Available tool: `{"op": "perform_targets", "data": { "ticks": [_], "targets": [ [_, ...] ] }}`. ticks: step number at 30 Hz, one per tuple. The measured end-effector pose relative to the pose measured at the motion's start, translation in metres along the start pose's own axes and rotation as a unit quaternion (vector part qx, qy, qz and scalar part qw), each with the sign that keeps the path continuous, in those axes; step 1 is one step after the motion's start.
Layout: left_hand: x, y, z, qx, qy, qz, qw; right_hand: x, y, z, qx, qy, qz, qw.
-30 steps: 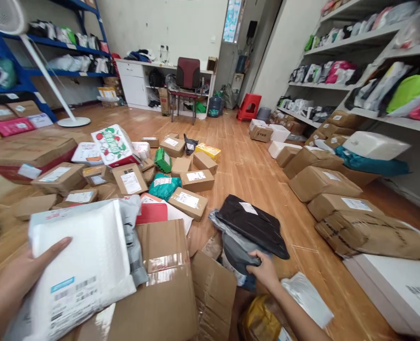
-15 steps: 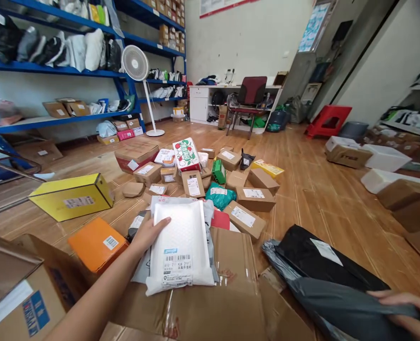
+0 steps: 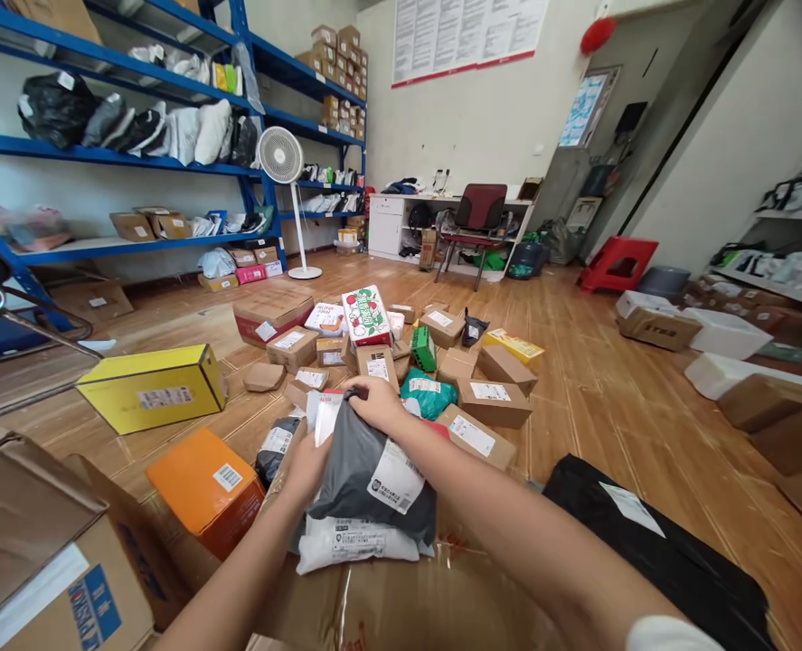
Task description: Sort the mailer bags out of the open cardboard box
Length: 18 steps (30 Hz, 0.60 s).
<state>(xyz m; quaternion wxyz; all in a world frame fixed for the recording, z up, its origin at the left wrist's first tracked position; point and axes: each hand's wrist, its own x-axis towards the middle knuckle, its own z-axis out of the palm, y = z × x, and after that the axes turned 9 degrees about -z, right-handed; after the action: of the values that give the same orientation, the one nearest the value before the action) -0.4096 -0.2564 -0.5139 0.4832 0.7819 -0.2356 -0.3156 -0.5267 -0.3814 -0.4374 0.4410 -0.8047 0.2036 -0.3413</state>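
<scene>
My right hand (image 3: 375, 403) is closed on the top corner of a dark grey plastic mailer bag (image 3: 353, 457), which has a white label facing up. The grey bag lies over a white bubble mailer (image 3: 356, 542), so only that mailer's lower end and upper left edge show. My left hand (image 3: 311, 466) grips the left edge of the white mailer, its fingertips partly hidden by the grey bag. Under both is a flattish cardboard box (image 3: 401, 601). To the right, a long black plastic parcel (image 3: 672, 570) lies apart from my hands.
Many parcels spread over the wooden floor ahead, including a teal bag (image 3: 429, 394) and a red-and-white box (image 3: 366, 315). An orange box (image 3: 203, 488), a yellow box (image 3: 153, 389) and a large open carton (image 3: 41, 551) stand left. Behind are a fan (image 3: 282, 155) and blue shelves (image 3: 170, 163).
My right hand has brought the grey mailer bag from the far right onto the white bubble mailer. My left hand has shifted from the mailer's top to its left edge. The view has tilted up slightly.
</scene>
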Motion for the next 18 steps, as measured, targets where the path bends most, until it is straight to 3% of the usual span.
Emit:
{"op": "perform_targets", "data": {
  "ticks": [3,6,8,9,13,16,18],
  "targets": [
    [0.003,-0.008,-0.001,0.004,0.001,0.001,1.0,-0.016,0.02,-0.01,-0.018,0.087,0.02,0.996],
    [0.0,-0.009,0.0,0.038,0.007,0.005,0.999,-0.067,0.043,-0.037,-0.035,0.185,0.114,0.975],
    [-0.003,-0.007,0.002,0.059,0.015,0.005,0.998,-0.107,0.058,-0.04,0.004,0.156,0.23,0.961],
    [-0.004,-0.005,0.003,0.067,0.021,0.006,0.998,-0.124,0.063,-0.037,0.014,0.118,0.241,0.963],
    [-0.008,-0.002,0.006,0.079,0.042,0.015,0.996,-0.164,0.074,-0.016,0.021,0.043,0.209,0.977],
    [-0.008,-0.003,0.005,0.07,0.04,0.023,0.996,-0.169,0.076,-0.014,0.011,0.045,0.153,0.987],
    [-0.006,-0.005,0.003,0.061,0.034,0.022,0.997,-0.167,0.073,-0.021,-0.01,0.045,0.076,0.996]
  ]
}}
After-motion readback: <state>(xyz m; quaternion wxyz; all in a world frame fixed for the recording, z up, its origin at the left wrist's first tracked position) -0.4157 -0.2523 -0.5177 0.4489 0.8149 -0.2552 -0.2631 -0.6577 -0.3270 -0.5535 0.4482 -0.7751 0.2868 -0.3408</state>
